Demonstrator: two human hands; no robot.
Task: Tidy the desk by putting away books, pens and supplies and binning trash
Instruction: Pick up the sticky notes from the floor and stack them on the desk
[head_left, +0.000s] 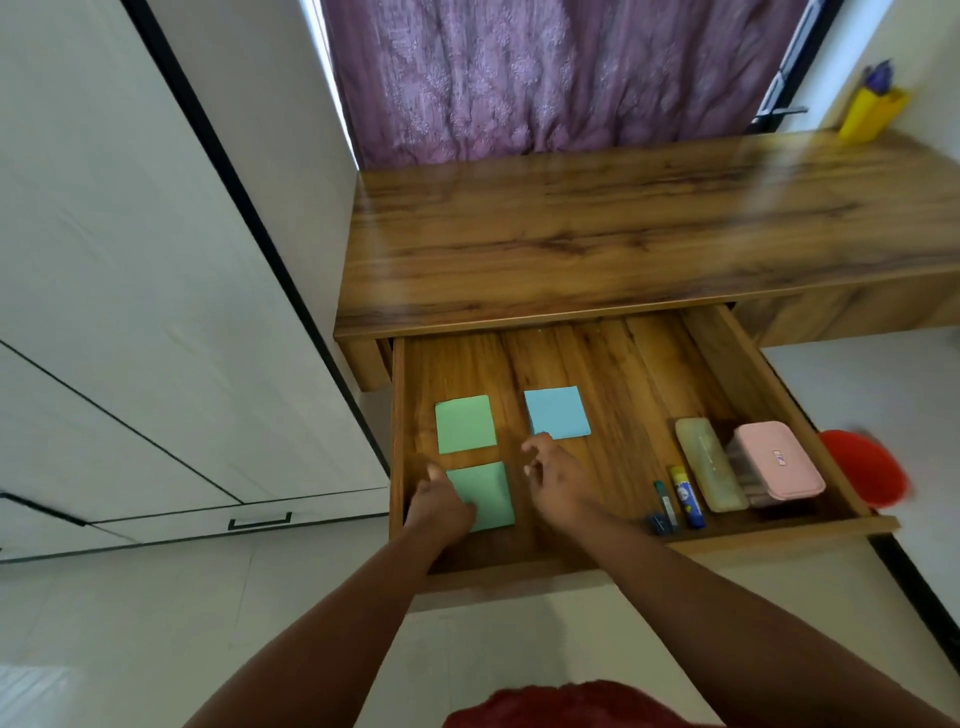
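both forearms reach into the drawer (737, 364); my left hand (439, 506) rests on the near green pad (488, 493), fingers hidden; my right hand (553, 475) hovers loosely curled, blue pad (557, 413) just beyond.

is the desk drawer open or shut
Open: the drawer is pulled out from under the desk, its contents showing.

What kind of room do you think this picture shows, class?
Probably a home bedroom or study corner: a wooden desk with an open drawer holding sticky-note pads, a purple curtain behind it, and a white wardrobe alongside.
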